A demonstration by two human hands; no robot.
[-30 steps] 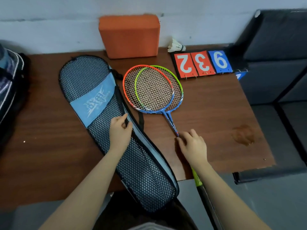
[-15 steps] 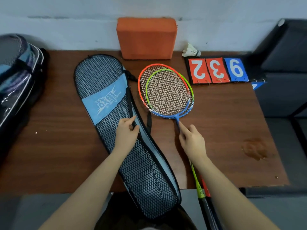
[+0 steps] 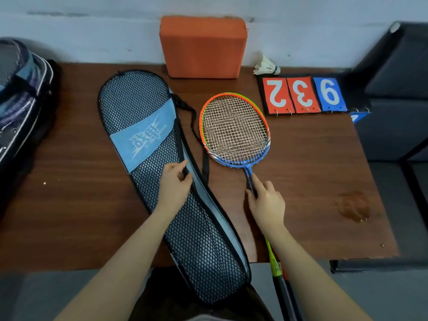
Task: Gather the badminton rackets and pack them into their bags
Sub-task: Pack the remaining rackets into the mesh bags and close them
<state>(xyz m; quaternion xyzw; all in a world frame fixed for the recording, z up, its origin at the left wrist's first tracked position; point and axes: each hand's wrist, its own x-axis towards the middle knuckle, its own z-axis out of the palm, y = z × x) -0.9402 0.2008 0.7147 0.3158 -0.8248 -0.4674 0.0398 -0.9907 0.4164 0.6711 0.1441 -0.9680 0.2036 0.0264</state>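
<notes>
Two badminton rackets (image 3: 234, 130) lie stacked on the brown table (image 3: 312, 181), one with an orange rim, one green, their heads almost aligned. The handles stick out over the near edge. My right hand (image 3: 266, 202) holds both shafts just below the heads, index finger stretched along them. To the left lies a long black mesh racket bag (image 3: 148, 126) with a light blue band, its right edge unzipped. My left hand (image 3: 174, 181) pinches that open edge at the bag's middle.
An orange foam block (image 3: 203, 46) stands against the wall. A shuttlecock (image 3: 266, 67) and a flip scoreboard (image 3: 303, 95) lie at the back right. A dark sports bag (image 3: 20, 107) sits at the far left. A dark sofa (image 3: 398, 100) borders the table's right side.
The rackets' heads have slid together until they nearly overlap, and my right hand has moved up the shafts toward the heads. My left hand stays on the bag's edge.
</notes>
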